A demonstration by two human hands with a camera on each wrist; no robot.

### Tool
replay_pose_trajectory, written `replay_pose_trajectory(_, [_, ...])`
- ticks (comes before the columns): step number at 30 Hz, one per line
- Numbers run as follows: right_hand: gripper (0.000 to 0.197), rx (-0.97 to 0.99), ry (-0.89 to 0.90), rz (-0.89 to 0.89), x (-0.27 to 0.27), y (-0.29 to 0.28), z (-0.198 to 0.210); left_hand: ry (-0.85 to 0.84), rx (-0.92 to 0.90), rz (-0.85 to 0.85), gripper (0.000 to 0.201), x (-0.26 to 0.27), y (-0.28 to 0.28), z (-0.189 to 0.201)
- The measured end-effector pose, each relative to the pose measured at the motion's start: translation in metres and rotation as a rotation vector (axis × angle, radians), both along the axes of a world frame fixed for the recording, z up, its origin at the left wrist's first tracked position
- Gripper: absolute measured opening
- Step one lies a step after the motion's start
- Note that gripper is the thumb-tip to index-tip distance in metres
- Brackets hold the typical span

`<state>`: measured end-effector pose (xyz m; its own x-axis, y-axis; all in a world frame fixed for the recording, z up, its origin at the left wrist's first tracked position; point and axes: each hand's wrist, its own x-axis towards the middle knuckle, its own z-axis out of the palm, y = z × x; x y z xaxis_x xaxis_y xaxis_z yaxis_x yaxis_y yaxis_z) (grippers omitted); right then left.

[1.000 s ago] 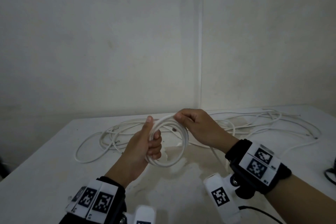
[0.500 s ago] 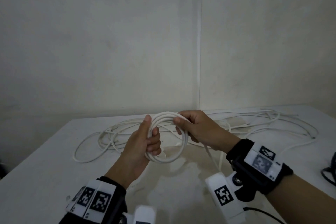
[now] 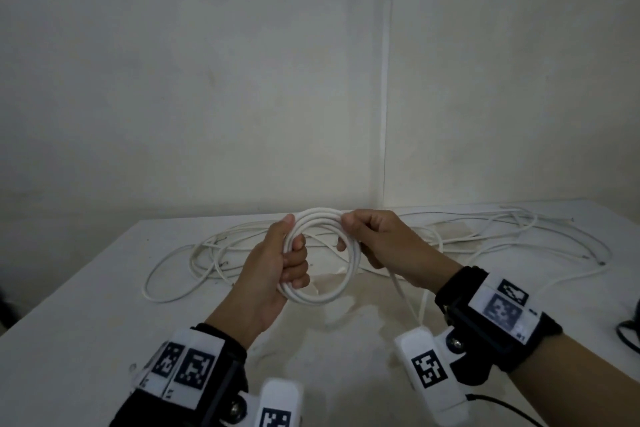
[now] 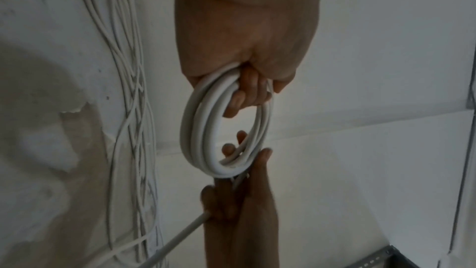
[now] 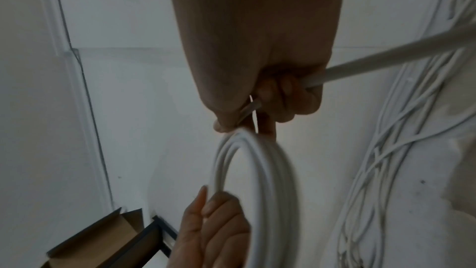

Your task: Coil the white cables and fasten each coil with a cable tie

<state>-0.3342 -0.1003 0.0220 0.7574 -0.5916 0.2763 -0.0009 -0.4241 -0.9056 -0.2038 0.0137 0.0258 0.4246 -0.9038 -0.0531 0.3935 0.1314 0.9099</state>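
A coil of white cable with several loops is held upright above the white table. My left hand grips the coil's left side, its fingers curled through the loops. My right hand pinches the coil's top right and also holds the free cable strand, which runs from its fist down toward the table. No cable tie is visible.
A long tangle of loose white cables lies across the back of the table, from the left to the far right. A black cable sits at the right edge. The wall corner stands just behind. A cardboard box lies below the table.
Both hands have lifted the coil slightly. The right hand has brought its strand up over the coil's top, adding to the loops.
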Motion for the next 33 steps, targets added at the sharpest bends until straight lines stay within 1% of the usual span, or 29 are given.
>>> replay_pose_trajectory(2, [0.026, 0.003, -0.004, -0.046, -0.004, -0.006, -0.008, 0.087, -0.033, 0.046, 0.049, 0.009, 0.001, 0.003])
replay_pose_trajectory(4, [0.021, -0.085, -0.011, -0.130, -0.012, -0.014, -0.018, 0.149, -0.065, 0.125, 0.053, 0.024, 0.004, 0.007])
replay_pose_trajectory(6, [0.020, -0.235, 0.032, -0.225, -0.020, -0.023, -0.028, 0.143, -0.074, 0.206, 0.051, 0.037, 0.008, 0.009])
replay_pose_trajectory(7, [0.018, -0.324, 0.085, -0.259, -0.022, -0.026, -0.032, 0.126, -0.071, 0.235, 0.048, 0.041, 0.009, 0.009])
replay_pose_trajectory(8, [0.015, -0.422, 0.155, -0.269, -0.022, -0.028, -0.035, 0.113, -0.069, 0.260, 0.046, 0.044, 0.009, 0.008])
replay_pose_trajectory(9, [0.016, -0.512, 0.231, -0.264, -0.021, -0.027, -0.038, 0.112, -0.069, 0.284, 0.044, 0.046, 0.008, 0.007])
replay_pose_trajectory(10, [0.022, -0.602, 0.279, -0.255, -0.019, -0.027, -0.042, 0.118, -0.073, 0.307, 0.043, 0.049, 0.007, 0.007])
replay_pose_trajectory(11, [0.027, -0.705, 0.280, -0.254, -0.018, -0.026, -0.046, 0.123, -0.081, 0.329, 0.043, 0.053, 0.007, 0.007])
replay_pose_trajectory(13, [0.033, -0.913, 0.211, -0.254, -0.016, -0.027, -0.056, 0.119, -0.091, 0.376, 0.042, 0.059, 0.007, 0.008])
replay_pose_trajectory(16, [0.036, -1.103, 0.190, -0.239, -0.013, -0.030, -0.065, 0.094, -0.092, 0.462, 0.042, 0.065, 0.009, 0.007])
replay_pose_trajectory(20, [0.034, -1.222, 0.111, -0.209, 0.003, -0.022, -0.065, 0.089, -0.110, 0.542, 0.040, 0.065, 0.006, 0.009])
replay_pose_trajectory(24, [0.024, -1.371, 0.042, -0.117, 0.023, 0.002, -0.058, -0.031, -0.097, 0.629, 0.039, 0.056, -0.002, 0.012])
replay_pose_trajectory(27, [0.023, -1.403, -0.015, -0.070, 0.034, 0.022, -0.048, -0.121, -0.072, 0.652, 0.039, 0.048, -0.007, 0.011])
replay_pose_trajectory(30, [0.023, -1.431, -0.069, -0.051, 0.042, 0.037, -0.037, -0.229, -0.008, 0.631, 0.038, 0.036, -0.010, 0.004])
replay_pose_trajectory(33, [0.007, -1.398, -0.131, -0.002, 0.047, 0.045, -0.025, -0.339, 0.078, 0.529, 0.040, 0.024, -0.011, -0.007])
